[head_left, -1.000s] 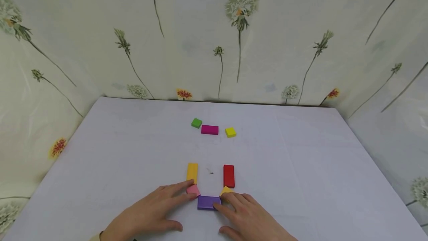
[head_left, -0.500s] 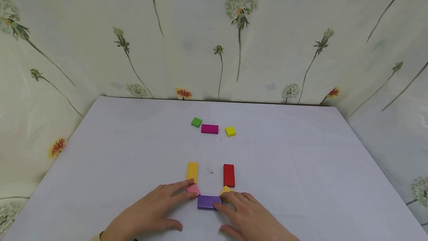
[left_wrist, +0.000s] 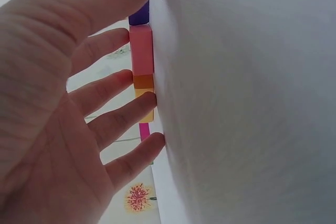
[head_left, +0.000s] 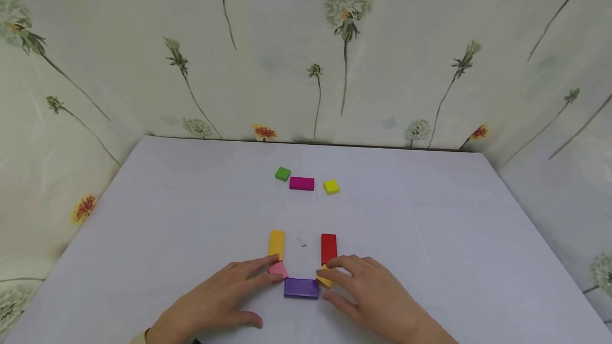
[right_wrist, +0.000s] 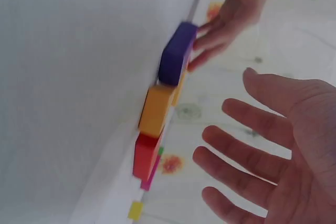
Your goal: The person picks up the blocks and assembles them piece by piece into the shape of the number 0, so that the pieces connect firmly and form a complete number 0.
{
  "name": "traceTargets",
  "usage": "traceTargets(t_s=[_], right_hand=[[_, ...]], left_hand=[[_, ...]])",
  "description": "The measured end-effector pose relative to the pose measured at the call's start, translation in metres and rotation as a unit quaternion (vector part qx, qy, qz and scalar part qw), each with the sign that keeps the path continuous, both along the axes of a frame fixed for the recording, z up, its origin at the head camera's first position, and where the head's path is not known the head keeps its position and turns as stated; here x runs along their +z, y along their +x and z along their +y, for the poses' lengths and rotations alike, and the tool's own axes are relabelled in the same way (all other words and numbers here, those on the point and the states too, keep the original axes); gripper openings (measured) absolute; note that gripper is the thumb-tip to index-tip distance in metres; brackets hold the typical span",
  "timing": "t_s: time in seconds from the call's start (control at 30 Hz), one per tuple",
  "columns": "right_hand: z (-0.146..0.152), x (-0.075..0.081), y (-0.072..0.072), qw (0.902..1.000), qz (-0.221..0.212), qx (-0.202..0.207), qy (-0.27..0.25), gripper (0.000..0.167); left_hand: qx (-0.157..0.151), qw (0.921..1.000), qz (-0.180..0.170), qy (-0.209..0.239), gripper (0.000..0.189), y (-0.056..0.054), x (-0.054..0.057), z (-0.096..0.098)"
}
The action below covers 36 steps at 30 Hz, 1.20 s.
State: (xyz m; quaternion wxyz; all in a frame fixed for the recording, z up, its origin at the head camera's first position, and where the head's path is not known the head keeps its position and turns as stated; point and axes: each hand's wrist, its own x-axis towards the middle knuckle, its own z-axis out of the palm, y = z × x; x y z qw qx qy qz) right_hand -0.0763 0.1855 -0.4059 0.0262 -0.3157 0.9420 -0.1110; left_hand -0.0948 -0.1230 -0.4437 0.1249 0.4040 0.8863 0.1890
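Observation:
In the head view, blocks form a U on the white table. A purple block (head_left: pixel 301 288) makes its base, a pink block (head_left: pixel 278 268) and an orange block (head_left: pixel 325 282) the corners, a long yellow block (head_left: pixel 276 243) and a red block (head_left: pixel 329 248) the arms. My left hand (head_left: pixel 215 293) rests with loosely extended fingers at the pink block (left_wrist: pixel 142 51), its index fingertip at the yellow block's near end. My right hand (head_left: pixel 380 299) hovers over the orange block, which it partly hides; in the right wrist view its spread fingers stand apart from the blocks.
Farther back on the table (head_left: pixel 430 238) lie a green block (head_left: pixel 283 173), a magenta block (head_left: pixel 302 183) and a small yellow block (head_left: pixel 331 187). A cloth with dandelion prints (head_left: pixel 268 41) rises behind the table's far edge. A small dark mark (head_left: pixel 303 243) shows inside the U.
My right hand has come off the purple and orange blocks and moved up and to the right. My left hand keeps its place, and the blocks keep their arrangement.

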Motion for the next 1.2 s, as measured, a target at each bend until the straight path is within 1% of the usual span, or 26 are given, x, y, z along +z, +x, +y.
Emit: traceTargets(t_s=[0.13,0.2,0.3,0.37,0.53,0.7,0.83,1.0,1.2], right_hand=[[0.011,-0.001,-0.015,0.9973,0.054,-0.043,-0.025,0.032],[0.016,-0.003,-0.023,0.9948,0.070,-0.065,-0.035,0.030],[0.023,-0.007,-0.035,0.9912,0.074,-0.096,-0.053,0.028],[0.027,-0.011,-0.042,0.9889,0.075,-0.109,-0.068,0.027],[0.030,-0.016,-0.059,0.9856,0.084,-0.117,-0.089,0.025],[0.029,-0.017,-0.076,0.9846,0.099,-0.117,-0.084,0.027],[0.027,-0.017,-0.090,0.9844,0.093,-0.128,-0.077,0.029],[0.026,-0.018,-0.108,0.9842,0.071,-0.144,-0.075,0.032],[0.026,-0.021,-0.127,0.9845,0.045,-0.151,-0.076,0.037]], left_hand=[[0.005,0.9999,-0.009,-0.007,0.077,0.000,0.001,0.001],[0.007,0.9998,-0.013,-0.013,0.077,-0.001,0.001,0.002],[0.008,0.9997,-0.017,-0.016,0.077,-0.002,0.002,0.003],[0.008,0.9997,-0.017,-0.016,0.076,-0.002,0.002,0.003],[0.008,0.9998,-0.018,-0.010,0.076,-0.001,0.002,0.002],[0.007,0.9999,-0.013,-0.005,0.076,-0.001,0.000,0.002],[0.007,0.9999,-0.011,-0.005,0.076,-0.001,0.000,0.001],[0.006,1.0000,-0.003,-0.002,0.077,0.000,-0.001,0.000],[0.006,1.0000,0.002,0.002,0.077,0.000,-0.001,-0.001]])
